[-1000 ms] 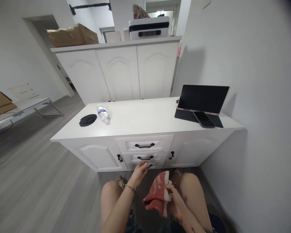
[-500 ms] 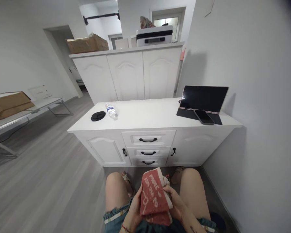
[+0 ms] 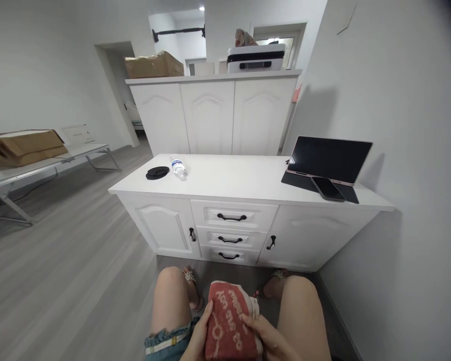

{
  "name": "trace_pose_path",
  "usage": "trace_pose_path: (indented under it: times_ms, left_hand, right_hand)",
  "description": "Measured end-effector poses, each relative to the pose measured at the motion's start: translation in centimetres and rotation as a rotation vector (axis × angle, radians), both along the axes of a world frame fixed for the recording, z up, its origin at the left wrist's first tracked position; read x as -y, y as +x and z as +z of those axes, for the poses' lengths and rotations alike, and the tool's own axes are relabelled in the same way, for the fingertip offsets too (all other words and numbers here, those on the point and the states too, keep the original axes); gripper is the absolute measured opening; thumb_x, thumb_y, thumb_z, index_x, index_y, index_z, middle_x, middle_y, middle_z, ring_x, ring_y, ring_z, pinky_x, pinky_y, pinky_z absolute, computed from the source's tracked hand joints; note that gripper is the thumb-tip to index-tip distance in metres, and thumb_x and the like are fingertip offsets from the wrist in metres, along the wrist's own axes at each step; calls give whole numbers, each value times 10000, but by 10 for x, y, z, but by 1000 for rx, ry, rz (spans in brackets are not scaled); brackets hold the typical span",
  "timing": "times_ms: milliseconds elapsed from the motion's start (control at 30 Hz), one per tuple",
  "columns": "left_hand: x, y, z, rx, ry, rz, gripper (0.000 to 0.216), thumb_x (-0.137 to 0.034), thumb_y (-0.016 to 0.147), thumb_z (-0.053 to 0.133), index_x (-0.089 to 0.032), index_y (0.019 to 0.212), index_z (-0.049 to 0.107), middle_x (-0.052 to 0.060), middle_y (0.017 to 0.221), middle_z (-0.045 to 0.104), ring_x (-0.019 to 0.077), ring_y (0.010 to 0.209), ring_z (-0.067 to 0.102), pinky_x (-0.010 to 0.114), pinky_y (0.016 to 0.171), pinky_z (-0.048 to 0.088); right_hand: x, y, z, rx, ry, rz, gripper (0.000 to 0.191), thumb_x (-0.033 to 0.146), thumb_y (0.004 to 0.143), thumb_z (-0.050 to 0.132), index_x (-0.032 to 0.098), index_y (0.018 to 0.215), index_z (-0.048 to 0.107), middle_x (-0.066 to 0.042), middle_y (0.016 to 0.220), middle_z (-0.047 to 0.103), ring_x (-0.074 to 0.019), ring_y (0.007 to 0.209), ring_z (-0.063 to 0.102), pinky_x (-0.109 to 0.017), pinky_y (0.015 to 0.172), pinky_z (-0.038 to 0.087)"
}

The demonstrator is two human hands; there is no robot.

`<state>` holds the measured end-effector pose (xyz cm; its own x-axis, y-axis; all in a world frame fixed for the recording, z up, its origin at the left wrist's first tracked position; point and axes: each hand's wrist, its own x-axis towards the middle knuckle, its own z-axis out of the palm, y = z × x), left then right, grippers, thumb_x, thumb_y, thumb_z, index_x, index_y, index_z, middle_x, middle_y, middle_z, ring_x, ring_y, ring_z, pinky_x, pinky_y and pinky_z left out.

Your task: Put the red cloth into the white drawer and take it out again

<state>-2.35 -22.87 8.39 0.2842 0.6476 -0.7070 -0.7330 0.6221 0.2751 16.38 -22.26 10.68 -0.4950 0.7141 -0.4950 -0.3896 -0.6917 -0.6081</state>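
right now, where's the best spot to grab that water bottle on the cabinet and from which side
Probably around the middle of the water bottle, coming down from above. It lies on its side on the white cabinet top, so its round body faces up and fingers can close across it. The black round pad sits close on one side, so a straight-down reach looks cleaner than a sideways one.

– How were the hands placed?
– Both sat low between the bare knees. The left hand (image 3: 197, 337) curled its fingers up one side, and the right hand (image 3: 266, 337) lay opposite, fingers spread, palms turned inward toward each other
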Motion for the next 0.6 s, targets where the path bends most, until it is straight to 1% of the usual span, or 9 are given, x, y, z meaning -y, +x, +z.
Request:
trace_pose_path:
  times_ms: [100, 167, 233, 300, 367, 467, 533, 600]
  left_hand:
    - [-28, -3, 8, 35, 58, -67, 573, -548, 725, 672, -160, 1145, 639, 142, 1014, 738, 335, 993, 679, 473, 923, 491]
    - [-51, -5, 12, 28, 120, -101, 552, -557, 736, 658, -166, 1126, 646, 132, 1015, 740, 319, 1000, 679, 453, 935, 484]
    - [-73, -7, 11, -4, 151, -121, 521, -543, 756, 647, -162, 1111, 644, 125, 1009, 742, 301, 996, 682, 431, 942, 481]
    - [-90, -7, 4, -27, 126, -146, 498, -531, 782, 625, -139, 1090, 638, 133, 997, 742, 289, 980, 688, 418, 938, 483]
    - [-99, -5, -7, -64, 87, -141, 475, -520, 803, 603, -125, 1067, 630, 138, 979, 742, 281, 952, 696, 414, 922, 493]
    - [-102, -3, -22, -148, 45, -115, 439, -498, 810, 600, -121, 1032, 626, 136, 952, 742, 270, 920, 700, 400, 893, 508]
    - [-100, -3, -27, -234, 94, -80, 399, -473, 803, 617, -135, 1016, 628, 120, 951, 740, 256, 907, 697, 384, 875, 512]
    - [-100, -5, -31, -364, 217, -45, 373, -451, 777, 649, -157, 1007, 636, 96, 963, 737, 244, 902, 687, 368, 863, 509]
  right_hand:
    - [-37, 4, -3, 77, 109, 46, 433, 336, 682, 779, 162, 1068, 686, -99, 1010, 737, -245, 906, 695, -396, 877, 516]
    - [-62, 8, -3, 124, 194, 17, 489, 297, 644, 806, 156, 1093, 672, -96, 1018, 732, -228, 900, 689, -375, 871, 517]
    - [-83, 11, -7, 132, 231, 24, 502, 310, 650, 800, 160, 1109, 663, -93, 1004, 732, -232, 901, 684, -383, 866, 520]
    - [-97, 12, -12, 121, 224, 32, 492, 332, 633, 809, 173, 1078, 672, -88, 967, 736, -250, 901, 682, -399, 855, 525]
    - [-104, 11, -19, 112, 214, 25, 486, 354, 605, 822, 188, 1040, 681, -85, 951, 737, -267, 922, 676, -411, 855, 527]
    - [-103, 8, -27, 104, 213, 20, 510, 399, 599, 818, 192, 1042, 675, -86, 974, 729, -271, 959, 664, -419, 873, 521]
    - [-101, 8, -28, 95, 208, 37, 536, 426, 603, 809, 186, 1061, 667, -88, 981, 725, -268, 959, 662, -427, 880, 516]
    - [-99, 8, -27, 104, 210, 55, 545, 446, 598, 805, 184, 1057, 670, -92, 972, 725, -271, 950, 662, -441, 888, 508]
